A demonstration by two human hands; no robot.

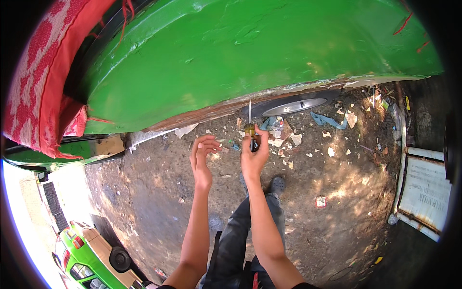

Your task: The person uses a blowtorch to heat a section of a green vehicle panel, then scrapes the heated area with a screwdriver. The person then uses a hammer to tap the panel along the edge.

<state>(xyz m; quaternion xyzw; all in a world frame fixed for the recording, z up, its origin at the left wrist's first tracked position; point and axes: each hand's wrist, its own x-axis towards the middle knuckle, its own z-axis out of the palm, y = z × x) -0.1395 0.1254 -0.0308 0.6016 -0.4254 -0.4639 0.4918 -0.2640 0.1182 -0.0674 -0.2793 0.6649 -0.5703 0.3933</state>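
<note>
Open air separates the left hand (204,156) from the right hand (255,153), with more room rightward above the ground (313,171). Ahead, a green panel (240,53) blocks passage; a wheel (301,105) obstructs beneath its edge.

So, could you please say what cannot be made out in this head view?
Head view:
Yellowish translucent screwdriver handle: partly hidden by the right hand.
Black wheel with silver centre: top hidden by the curved green metal panel.
Green and beige car: cut off by the fisheye rim.
Pale jagged flakes: too small to identify.
</note>
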